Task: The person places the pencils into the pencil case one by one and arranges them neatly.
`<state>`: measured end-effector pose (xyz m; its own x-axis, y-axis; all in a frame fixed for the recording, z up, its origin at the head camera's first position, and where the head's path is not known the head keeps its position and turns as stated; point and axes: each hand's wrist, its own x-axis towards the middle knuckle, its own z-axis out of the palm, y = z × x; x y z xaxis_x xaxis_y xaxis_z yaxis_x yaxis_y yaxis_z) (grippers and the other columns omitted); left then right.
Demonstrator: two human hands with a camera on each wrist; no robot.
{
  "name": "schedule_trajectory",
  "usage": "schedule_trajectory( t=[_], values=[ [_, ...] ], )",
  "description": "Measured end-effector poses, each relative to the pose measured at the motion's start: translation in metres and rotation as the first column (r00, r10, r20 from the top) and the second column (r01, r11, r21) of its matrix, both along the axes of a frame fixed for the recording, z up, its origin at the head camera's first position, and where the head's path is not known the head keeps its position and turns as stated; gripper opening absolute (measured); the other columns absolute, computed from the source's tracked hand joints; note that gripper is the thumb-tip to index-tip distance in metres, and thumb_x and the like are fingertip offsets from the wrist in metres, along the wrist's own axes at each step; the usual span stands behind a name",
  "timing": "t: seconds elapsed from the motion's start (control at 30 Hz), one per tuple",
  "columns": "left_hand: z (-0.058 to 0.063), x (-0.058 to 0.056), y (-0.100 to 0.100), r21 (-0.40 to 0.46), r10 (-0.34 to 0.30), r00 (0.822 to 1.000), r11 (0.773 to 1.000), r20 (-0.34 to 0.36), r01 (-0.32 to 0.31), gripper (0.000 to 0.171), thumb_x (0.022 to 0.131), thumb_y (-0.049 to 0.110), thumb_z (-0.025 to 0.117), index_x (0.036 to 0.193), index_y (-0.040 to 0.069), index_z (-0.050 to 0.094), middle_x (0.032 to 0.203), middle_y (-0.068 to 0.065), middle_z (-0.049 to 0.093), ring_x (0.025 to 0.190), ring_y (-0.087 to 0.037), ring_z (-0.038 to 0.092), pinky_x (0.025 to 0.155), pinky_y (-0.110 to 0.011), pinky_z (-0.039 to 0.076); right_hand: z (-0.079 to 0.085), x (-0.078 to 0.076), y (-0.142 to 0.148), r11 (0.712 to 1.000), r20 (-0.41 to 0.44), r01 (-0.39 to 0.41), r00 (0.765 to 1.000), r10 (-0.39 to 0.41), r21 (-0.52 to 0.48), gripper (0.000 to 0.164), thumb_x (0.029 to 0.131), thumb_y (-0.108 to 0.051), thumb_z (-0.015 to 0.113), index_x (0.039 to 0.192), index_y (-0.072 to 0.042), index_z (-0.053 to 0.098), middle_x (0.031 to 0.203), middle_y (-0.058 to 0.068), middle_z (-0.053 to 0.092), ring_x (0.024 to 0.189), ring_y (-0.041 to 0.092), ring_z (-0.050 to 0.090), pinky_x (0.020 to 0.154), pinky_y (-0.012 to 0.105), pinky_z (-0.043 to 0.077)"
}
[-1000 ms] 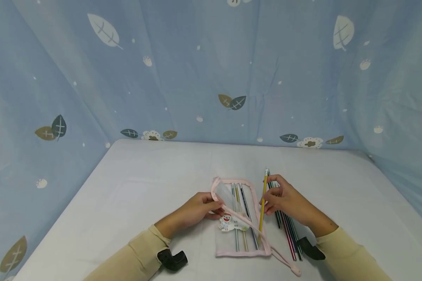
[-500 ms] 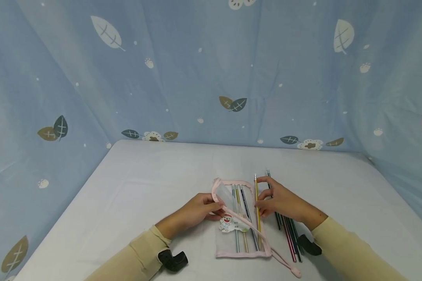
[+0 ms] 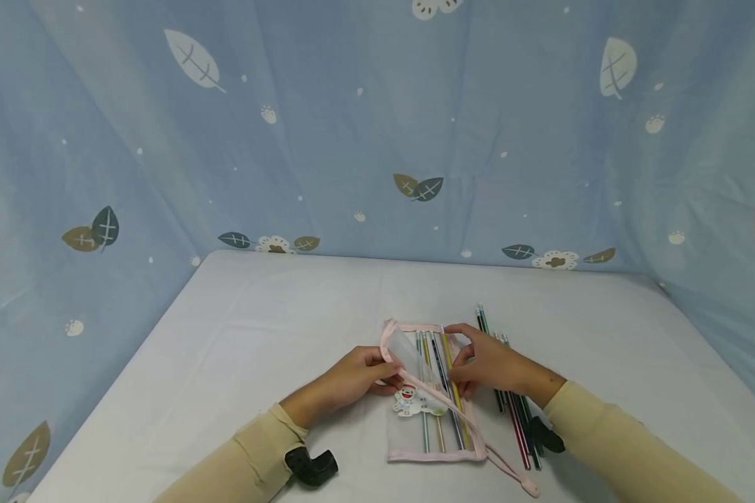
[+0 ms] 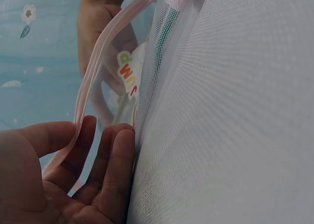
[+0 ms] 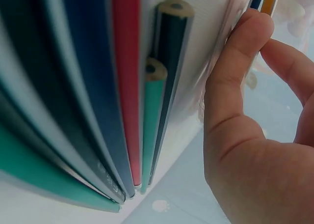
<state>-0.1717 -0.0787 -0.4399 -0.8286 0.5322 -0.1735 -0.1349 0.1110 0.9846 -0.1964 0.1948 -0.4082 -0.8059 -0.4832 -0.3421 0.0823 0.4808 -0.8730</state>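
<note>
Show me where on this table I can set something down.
Bare white tabletop lies left of the left hand, in a strip between the pouch and the back curtain, and right of the loose pencils, beyond the right sleeve. Crowded: the middle, where pouch, loose pencils, left hand and right hand sit close together.

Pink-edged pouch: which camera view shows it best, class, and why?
The head view, since nearly the whole pouch shows there. The left wrist view shows its mesh and some pink edge close up; the right wrist view shows only part of it, beside the right hand.
</note>
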Motion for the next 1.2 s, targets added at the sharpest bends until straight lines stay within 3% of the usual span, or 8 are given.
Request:
schedule_trajectory(
  t=[0.57, 1.07, 1.2],
  values=[
    [-0.003, -0.002, 0.000, 0.002, -0.003, 1.000, 1.000, -0.007, 0.003, 0.029, 0.103, 0.015, 0.056, 0.114, -0.011, 0.063, 0.100, -0.012, 0.070, 0.096, -0.015, 0.067, 0.091, -0.033, 0.061, 0.001, 0.006, -0.018, 0.987, -0.109, 0.037, 0.994, -0.020, 0.155, 0.076, 0.086, -0.004, 0.076, 0.151, -0.007, 0.037, 0.088, 0.011, 0.061, 0.057, 0.020, 0.068, 0.056, 0.033, 0.060],
    [-0.002, -0.001, 0.001, 0.011, 0.001, 1.000, 1.000, 0.006, -0.001, 0.029, 0.103, 0.013, 0.055, 0.113, -0.012, 0.063, 0.099, -0.010, 0.070, 0.094, -0.014, 0.067, 0.092, -0.034, 0.061, 0.001, 0.006, -0.021, 0.995, -0.086, -0.023, 0.996, 0.031, 0.097, 0.072, 0.087, 0.001, 0.070, 0.151, -0.002, 0.037, 0.088, 0.013, 0.062, 0.061, 0.020, 0.066, 0.059, 0.034, 0.062],
    [-0.002, -0.002, 0.002, 0.013, 0.000, 1.000, 1.000, 0.002, 0.000, 0.029, 0.102, 0.013, 0.055, 0.113, -0.013, 0.062, 0.100, -0.012, 0.070, 0.093, -0.013, 0.067, 0.091, -0.034, 0.061, 0.002, 0.007, -0.018, 0.997, -0.068, -0.004, 0.998, 0.010, 0.078, 0.071, 0.088, 0.000, 0.070, 0.151, -0.005, 0.038, 0.091, 0.014, 0.061, 0.064, 0.020, 0.067, 0.060, 0.035, 0.063]
  ],
)
